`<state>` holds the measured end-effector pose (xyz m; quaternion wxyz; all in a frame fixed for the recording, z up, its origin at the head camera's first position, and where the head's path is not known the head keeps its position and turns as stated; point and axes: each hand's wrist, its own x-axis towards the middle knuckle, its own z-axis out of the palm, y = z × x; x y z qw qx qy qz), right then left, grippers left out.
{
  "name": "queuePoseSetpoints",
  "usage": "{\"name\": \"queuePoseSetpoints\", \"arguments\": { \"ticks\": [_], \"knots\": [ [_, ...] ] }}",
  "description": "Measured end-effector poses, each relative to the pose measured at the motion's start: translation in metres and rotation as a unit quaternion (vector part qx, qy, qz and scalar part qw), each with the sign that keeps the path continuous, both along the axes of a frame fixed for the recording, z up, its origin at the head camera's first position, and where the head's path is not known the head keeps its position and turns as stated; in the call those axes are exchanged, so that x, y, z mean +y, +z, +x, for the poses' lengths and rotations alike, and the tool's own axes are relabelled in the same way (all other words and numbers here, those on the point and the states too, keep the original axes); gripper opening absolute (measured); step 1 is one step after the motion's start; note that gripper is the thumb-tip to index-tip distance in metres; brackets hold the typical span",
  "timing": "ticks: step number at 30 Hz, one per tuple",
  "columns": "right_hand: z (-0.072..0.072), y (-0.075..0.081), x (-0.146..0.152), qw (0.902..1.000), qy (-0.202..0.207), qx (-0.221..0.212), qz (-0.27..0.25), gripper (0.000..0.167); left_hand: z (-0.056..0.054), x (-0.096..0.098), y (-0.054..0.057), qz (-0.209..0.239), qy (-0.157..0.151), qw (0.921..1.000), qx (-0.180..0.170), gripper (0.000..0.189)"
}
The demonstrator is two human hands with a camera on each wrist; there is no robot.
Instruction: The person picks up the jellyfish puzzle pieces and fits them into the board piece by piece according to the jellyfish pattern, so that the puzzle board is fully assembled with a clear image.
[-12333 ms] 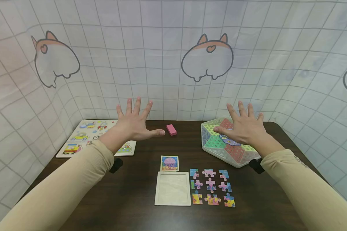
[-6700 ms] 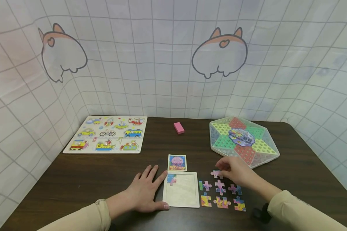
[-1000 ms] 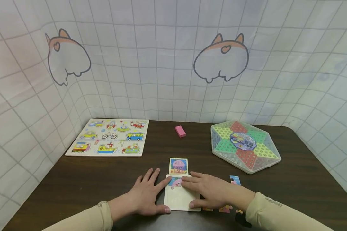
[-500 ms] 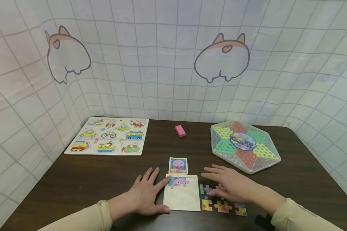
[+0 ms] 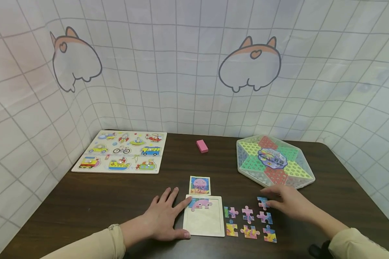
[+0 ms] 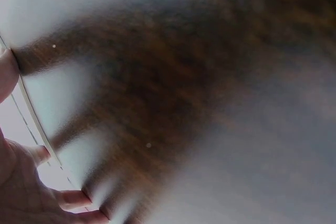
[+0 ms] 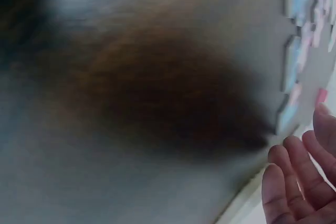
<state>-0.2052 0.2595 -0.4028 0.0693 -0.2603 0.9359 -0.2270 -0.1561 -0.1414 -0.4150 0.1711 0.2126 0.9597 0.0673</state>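
In the head view my left hand point(image 5: 162, 217) lies spread on the table, its index finger and thumb reaching the left edge of a pale puzzle tray point(image 5: 203, 225). Two joined jigsaw pieces point(image 5: 201, 204), showing part of a pink jellyfish, lie in the tray's upper left. My right hand point(image 5: 290, 201) is at the top right loose jigsaw piece point(image 5: 262, 202), thumb close to its right edge and fingers relaxed beyond it; I see no pinch. Several other loose pieces point(image 5: 247, 214) lie in rows right of the tray. The right wrist view shows the fingers point(image 7: 304, 171) slightly bent.
A jellyfish picture card point(image 5: 200, 185) touches the tray's top edge. Further back are a vehicle peg puzzle board point(image 5: 120, 153), a pink block point(image 5: 202, 146) and a hexagonal Chinese checkers box point(image 5: 275, 162), just behind my right hand. A curtain point(image 5: 181, 72) hangs behind the table.
My right hand has left the tray and moved right, over the loose pieces, to the top right one. The second piece stays in the tray. My left hand has kept its place.
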Motion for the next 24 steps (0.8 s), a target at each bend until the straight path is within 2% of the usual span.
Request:
{"name": "queuePoseSetpoints", "arguments": {
  "ticks": [5, 9, 12, 15, 20, 24],
  "knots": [
    [-0.003, -0.006, 0.002, 0.9994, -0.011, -0.029, -0.016, 0.030, -0.001, -0.001, -0.002, 0.002, -0.002, 1.0000, -0.001, 0.098],
    [-0.003, -0.008, 0.000, 0.9987, -0.028, -0.038, -0.019, 0.029, -0.004, -0.003, -0.008, 0.011, -0.008, 0.9999, 0.004, 0.097],
    [-0.003, -0.009, -0.002, 0.9985, -0.045, -0.031, -0.010, 0.028, -0.005, -0.003, -0.008, 0.010, -0.007, 0.9999, 0.005, 0.097],
    [-0.004, -0.010, -0.006, 0.9980, -0.058, -0.025, 0.004, 0.026, -0.003, -0.001, -0.003, 0.002, -0.001, 1.0000, 0.001, 0.098],
    [-0.004, -0.010, -0.008, 0.9977, -0.062, -0.022, 0.018, 0.025, -0.001, 0.000, -0.001, 0.002, 0.001, 1.0000, -0.008, 0.098],
    [-0.002, -0.010, -0.008, 0.9975, -0.064, -0.029, 0.010, 0.027, -0.002, -0.001, -0.002, 0.004, -0.001, 0.9999, -0.009, 0.097]
  ]
}}
